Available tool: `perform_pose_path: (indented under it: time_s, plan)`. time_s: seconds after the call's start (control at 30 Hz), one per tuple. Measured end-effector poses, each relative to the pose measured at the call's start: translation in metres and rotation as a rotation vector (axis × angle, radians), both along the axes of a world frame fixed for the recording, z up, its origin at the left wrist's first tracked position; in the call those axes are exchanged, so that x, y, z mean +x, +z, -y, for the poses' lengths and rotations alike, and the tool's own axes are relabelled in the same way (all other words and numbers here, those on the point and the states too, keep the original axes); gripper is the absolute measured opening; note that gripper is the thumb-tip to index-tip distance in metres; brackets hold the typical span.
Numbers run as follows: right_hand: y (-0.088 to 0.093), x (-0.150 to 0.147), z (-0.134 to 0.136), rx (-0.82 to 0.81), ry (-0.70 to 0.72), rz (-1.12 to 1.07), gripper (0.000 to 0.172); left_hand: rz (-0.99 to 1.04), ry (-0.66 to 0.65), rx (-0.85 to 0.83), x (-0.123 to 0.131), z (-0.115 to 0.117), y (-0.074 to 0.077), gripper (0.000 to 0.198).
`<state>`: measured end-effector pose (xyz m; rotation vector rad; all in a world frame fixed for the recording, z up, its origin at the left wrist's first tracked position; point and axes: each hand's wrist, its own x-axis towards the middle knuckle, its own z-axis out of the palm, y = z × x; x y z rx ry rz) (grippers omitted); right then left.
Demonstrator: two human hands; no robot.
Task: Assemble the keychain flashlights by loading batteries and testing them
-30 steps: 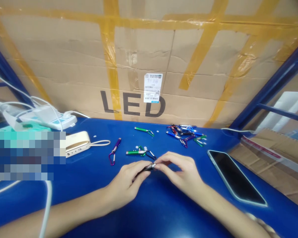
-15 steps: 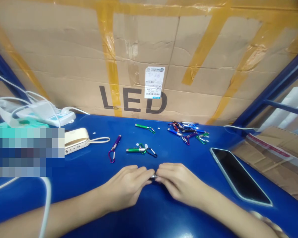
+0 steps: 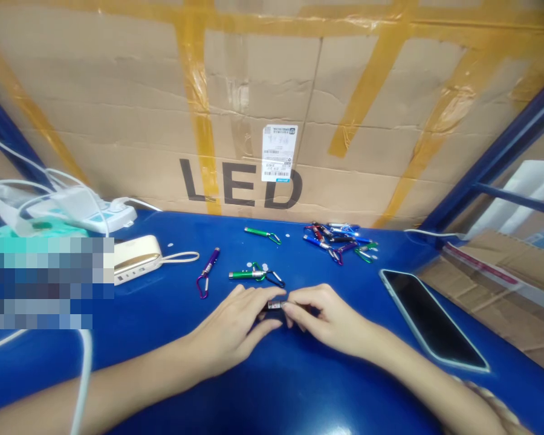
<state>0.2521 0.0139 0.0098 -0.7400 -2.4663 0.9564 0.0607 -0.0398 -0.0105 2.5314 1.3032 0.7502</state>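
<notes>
A small black flashlight (image 3: 275, 306) with a silver, printed middle lies crosswise between my two hands. My right hand (image 3: 324, 311) pinches its right end between thumb and fingers, which cover that end. Around the left end is my left hand (image 3: 238, 320), its thumb and index finger stretched apart, with the thumb off the flashlight. Whether its other fingers touch the flashlight I cannot tell. Just beyond my hands lies a green flashlight (image 3: 245, 275) beside a black carabiner clip (image 3: 275, 278). A purple flashlight (image 3: 211, 262) with a carabiner rests to the left.
Another green flashlight (image 3: 255, 231) and a pile of coloured flashlights (image 3: 340, 240) lie farther back. A phone (image 3: 435, 320) is at the right, a cream power bank (image 3: 138, 257) and white cables (image 3: 87, 362) at the left. A large cardboard box (image 3: 154, 121) stands behind the blue table (image 3: 290, 393).
The left thumb and index finger have spread apart, exposing more of the black flashlight. Both hands have shifted slightly away from me, and the right hand still pinches the end.
</notes>
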Motion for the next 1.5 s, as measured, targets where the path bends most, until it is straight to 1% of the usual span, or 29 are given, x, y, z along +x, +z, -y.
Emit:
perform_pose_path:
  time_s: [0.1, 0.17, 0.23, 0.3, 0.37, 0.43, 0.47, 0.53, 0.7, 0.83, 0.9, 0.97, 1.07, 1.17, 1.23, 1.37, 1.5]
  plan:
    - [-0.003, -0.003, 0.003, -0.041, -0.003, 0.013, 0.036, -0.009, -0.003, 0.005, 0.000, 0.000, 0.000, 0.024]
    - [-0.006, -0.004, 0.004, -0.015, -0.021, 0.011, 0.038, -0.013, 0.003, -0.002, 0.000, -0.001, 0.000, 0.024]
    - [-0.008, -0.004, 0.002, 0.120, -0.076, -0.032, 0.035, 0.041, 0.057, -0.046, 0.000, -0.003, 0.001, 0.024]
    - [-0.009, -0.002, -0.002, 0.354, -0.116, -0.119, 0.026, 0.136, 0.120, -0.131, 0.001, -0.004, 0.004, 0.023]
    - [-0.008, 0.001, -0.006, 0.608, -0.088, -0.199, 0.024, 0.209, 0.152, -0.218, 0.001, -0.005, 0.007, 0.023]
    - [-0.007, 0.004, -0.008, 0.791, 0.000, -0.234, 0.018, 0.221, 0.142, -0.268, 0.002, -0.006, 0.008, 0.023]
    - [-0.007, 0.005, -0.008, 0.844, 0.037, -0.234, 0.014, 0.213, 0.131, -0.282, 0.001, -0.006, 0.008, 0.023]
    - [-0.005, 0.006, -0.006, 0.896, 0.077, -0.219, 0.014, 0.198, 0.109, -0.308, 0.001, -0.006, 0.008, 0.023]
    - [0.002, 0.006, 0.000, 0.997, 0.097, -0.132, 0.020, 0.174, 0.043, -0.370, -0.001, -0.005, 0.008, 0.022]
    - [0.006, 0.005, 0.002, 1.126, 0.119, -0.095, 0.022, 0.126, -0.014, -0.359, -0.005, -0.005, 0.006, 0.020]
    - [0.005, 0.005, 0.003, 1.159, 0.121, -0.098, 0.021, 0.106, -0.023, -0.348, -0.006, -0.005, 0.004, 0.020]
    - [0.004, 0.004, 0.003, 1.157, 0.113, -0.087, 0.023, 0.096, -0.023, -0.350, -0.008, -0.006, 0.001, 0.020]
    - [0.003, 0.004, 0.005, 1.114, 0.076, -0.037, 0.028, 0.101, -0.033, -0.357, -0.010, -0.009, -0.002, 0.022]
    - [0.003, 0.005, 0.005, 1.072, 0.044, 0.001, 0.030, 0.122, -0.048, -0.324, -0.010, -0.012, -0.005, 0.022]
    - [0.003, 0.006, 0.005, 1.063, 0.027, 0.019, 0.029, 0.133, -0.037, -0.305, -0.011, -0.013, -0.007, 0.022]
    - [0.003, 0.007, 0.005, 1.088, 0.013, 0.053, 0.026, 0.099, -0.040, -0.327, -0.011, -0.014, -0.007, 0.020]
    - [0.004, 0.005, 0.009, 1.089, 0.029, 0.171, 0.024, 0.106, -0.064, -0.300, -0.010, -0.015, -0.005, 0.017]
